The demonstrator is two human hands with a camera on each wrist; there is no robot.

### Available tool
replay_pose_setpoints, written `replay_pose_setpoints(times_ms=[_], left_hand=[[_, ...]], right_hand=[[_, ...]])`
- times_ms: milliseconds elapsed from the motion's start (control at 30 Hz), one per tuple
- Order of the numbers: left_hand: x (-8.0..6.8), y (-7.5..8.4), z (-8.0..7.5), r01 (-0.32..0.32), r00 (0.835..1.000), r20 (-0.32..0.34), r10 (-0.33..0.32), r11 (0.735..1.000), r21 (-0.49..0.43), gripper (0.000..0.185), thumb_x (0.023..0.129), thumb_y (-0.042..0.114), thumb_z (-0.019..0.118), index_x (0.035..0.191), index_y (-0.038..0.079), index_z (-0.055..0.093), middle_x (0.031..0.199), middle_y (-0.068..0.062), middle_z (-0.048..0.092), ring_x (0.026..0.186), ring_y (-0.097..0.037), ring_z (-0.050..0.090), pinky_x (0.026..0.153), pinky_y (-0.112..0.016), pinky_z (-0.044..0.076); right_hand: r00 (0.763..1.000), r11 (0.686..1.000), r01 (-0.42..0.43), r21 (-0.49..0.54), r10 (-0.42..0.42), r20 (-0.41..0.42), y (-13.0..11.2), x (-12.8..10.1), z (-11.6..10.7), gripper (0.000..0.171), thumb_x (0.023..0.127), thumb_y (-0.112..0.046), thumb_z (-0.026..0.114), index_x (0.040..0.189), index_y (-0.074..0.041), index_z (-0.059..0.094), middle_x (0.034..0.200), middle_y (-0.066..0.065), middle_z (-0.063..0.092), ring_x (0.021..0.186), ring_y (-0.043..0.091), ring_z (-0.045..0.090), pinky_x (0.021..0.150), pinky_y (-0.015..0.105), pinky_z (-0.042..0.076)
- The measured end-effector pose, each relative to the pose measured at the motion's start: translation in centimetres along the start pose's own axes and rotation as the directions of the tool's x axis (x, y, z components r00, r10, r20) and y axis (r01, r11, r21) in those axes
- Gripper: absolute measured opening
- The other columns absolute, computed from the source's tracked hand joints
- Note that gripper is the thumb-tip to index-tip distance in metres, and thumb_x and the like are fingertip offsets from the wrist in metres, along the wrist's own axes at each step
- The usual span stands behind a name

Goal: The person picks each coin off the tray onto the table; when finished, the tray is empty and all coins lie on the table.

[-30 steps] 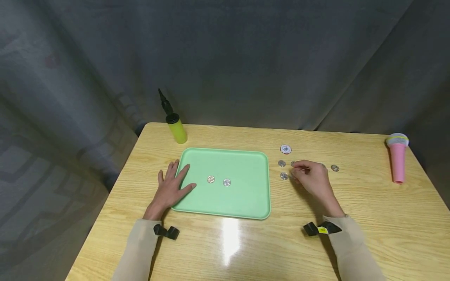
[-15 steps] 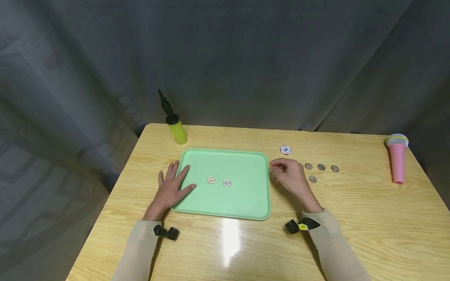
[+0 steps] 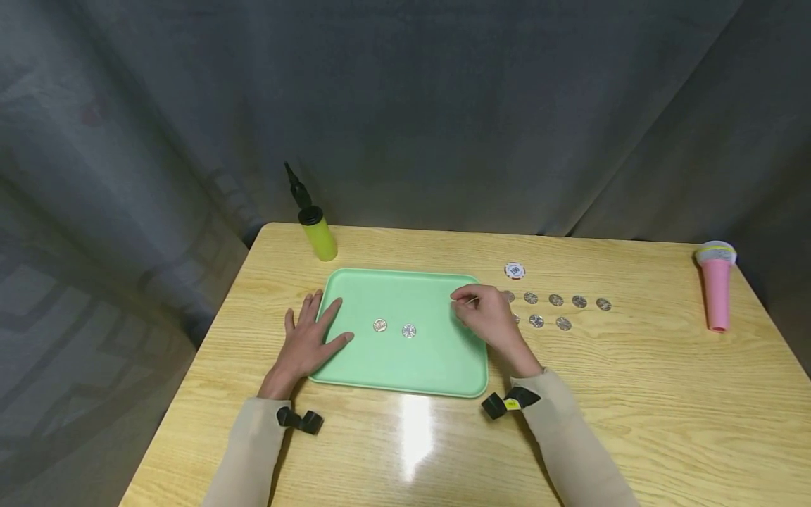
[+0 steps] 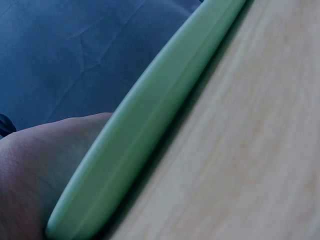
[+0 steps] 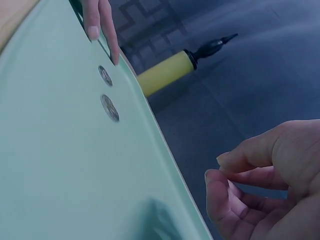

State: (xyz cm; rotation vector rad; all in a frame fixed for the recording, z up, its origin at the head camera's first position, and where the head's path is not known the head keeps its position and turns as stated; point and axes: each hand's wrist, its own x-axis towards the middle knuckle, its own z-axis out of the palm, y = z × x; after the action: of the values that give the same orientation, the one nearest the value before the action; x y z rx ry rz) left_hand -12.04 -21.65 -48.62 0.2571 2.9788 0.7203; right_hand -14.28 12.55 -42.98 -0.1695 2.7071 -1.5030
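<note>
My left hand (image 3: 306,343) lies with fingers spread on the left rim of a light green tray (image 3: 405,366). Two silver coins (image 3: 408,331) lie flat on the tray, right of those fingers. Over the tray's right side, my right hand (image 3: 489,318) pinches what looks like a coin, a thin edge showing between thumb and index finger in the head view. The right wrist view shows the thumb and index fingertips (image 5: 216,176) together, the coin itself hard to make out. Several more silver coins (image 3: 555,300) lie in two rows right of the tray.
A poker chip (image 3: 514,270) marked 100 lies behind the coins. A yellow-green hand pump (image 3: 319,236) with a black nozzle stands behind the tray. A pink toy microphone (image 3: 717,289) lies at the far right of the wooden table (image 3: 633,408). Grey curtains hang behind.
My right hand has moved left, from above the coin rows to over the tray's right side, its fingertips still pinched. More table coins are uncovered. The left hand has stayed put.
</note>
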Motion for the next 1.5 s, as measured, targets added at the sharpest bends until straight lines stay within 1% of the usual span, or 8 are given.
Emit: replay_pose_setpoints(times_ms=[33,100,133,433,667,867,1200,1500], left_hand=[[0.0,0.0,0.0,0.0,1.0,0.0,0.0,1.0,0.0,0.078,0.092,0.048,0.063,0.157,0.014,0.035,0.168,-0.023,0.012,0.156,-0.047,0.007,0.117,-0.074,-0.001],[0.0,0.0,0.1,0.001,1.0,-0.001,-0.001,1.0,0.004,0.078,0.092,0.048,0.063,0.157,0.015,0.035,0.168,-0.023,0.012,0.156,-0.047,0.007,0.117,-0.074,-0.001],[0.0,0.0,0.1,0.001,1.0,-0.001,-0.001,1.0,0.008,0.078,0.092,0.048,0.063,0.157,0.015,0.035,0.168,-0.023,0.012,0.156,-0.047,0.007,0.117,-0.074,-0.001],[0.0,0.1,0.0,-0.003,1.0,0.003,0.003,1.0,0.01,0.077,0.093,0.047,0.062,0.157,0.014,0.034,0.168,-0.023,0.011,0.155,-0.047,0.007,0.117,-0.074,-0.001],[0.1,0.1,-0.1,-0.003,1.0,0.006,0.003,1.0,0.016,0.077,0.093,0.047,0.062,0.157,0.014,0.034,0.168,-0.023,0.011,0.155,-0.047,0.007,0.117,-0.074,-0.001],[0.1,0.2,0.0,-0.006,1.0,0.006,0.006,1.0,0.016,0.077,0.093,0.047,0.063,0.157,0.014,0.035,0.168,-0.023,0.011,0.155,-0.047,0.007,0.117,-0.074,-0.001],[0.1,0.0,0.1,-0.007,1.0,-0.003,0.008,1.0,0.019,0.077,0.093,0.046,0.063,0.157,0.013,0.035,0.168,-0.023,0.012,0.155,-0.048,0.007,0.116,-0.075,0.0],[-0.1,0.1,-0.1,-0.011,1.0,-0.003,0.011,1.0,0.013,0.077,0.093,0.047,0.062,0.157,0.013,0.034,0.168,-0.024,0.012,0.155,-0.048,0.007,0.116,-0.075,0.0]], right_hand=[[1.0,1.0,-0.002,0.004,0.002,0.004,-0.1,0.1,0.2,0.019,0.091,-0.005,0.065,0.106,0.004,0.074,0.086,0.016,0.072,0.054,0.009,0.06,0.061,0.025,0.048],[1.0,1.0,-0.009,0.021,0.009,0.015,-0.3,0.2,0.8,0.02,0.09,-0.004,0.066,0.105,0.005,0.073,0.087,0.017,0.071,0.055,0.009,0.06,0.051,0.024,0.048],[1.0,1.0,-0.011,0.027,0.01,0.021,-0.4,0.2,1.1,0.019,0.09,-0.005,0.067,0.105,0.005,0.073,0.087,0.017,0.071,0.056,0.009,0.06,0.051,0.023,0.048],[0.999,1.0,0.025,0.013,-0.025,0.036,-1.5,0.4,3.2,0.016,0.087,-0.005,0.069,0.099,0.003,0.076,0.085,0.014,0.073,0.063,0.01,0.059,0.059,0.022,0.049],[0.998,0.998,0.05,-0.026,-0.048,0.048,-1.7,0.6,5.0,0.014,0.085,-0.003,0.069,0.096,0.0,0.077,0.085,0.011,0.076,0.07,0.012,0.064,0.065,0.024,0.052],[0.994,0.995,0.073,-0.063,-0.067,0.091,-1.9,0.4,6.4,0.014,0.087,-0.003,0.068,0.097,-0.001,0.077,0.085,0.009,0.075,0.074,0.012,0.066,0.068,0.026,0.054],[0.988,0.98,0.064,-0.19,-0.035,0.149,-2.2,0.2,7.2,0.017,0.081,-0.006,0.08,0.098,-0.004,0.077,0.089,0.008,0.07,0.083,0.017,0.061,0.073,0.03,0.051],[0.991,0.973,0.105,-0.206,-0.084,0.108,-1.8,0.0,7.9,0.022,0.077,-0.011,0.084,0.097,-0.005,0.078,0.09,0.008,0.071,0.083,0.017,0.062,0.076,0.033,0.053]])
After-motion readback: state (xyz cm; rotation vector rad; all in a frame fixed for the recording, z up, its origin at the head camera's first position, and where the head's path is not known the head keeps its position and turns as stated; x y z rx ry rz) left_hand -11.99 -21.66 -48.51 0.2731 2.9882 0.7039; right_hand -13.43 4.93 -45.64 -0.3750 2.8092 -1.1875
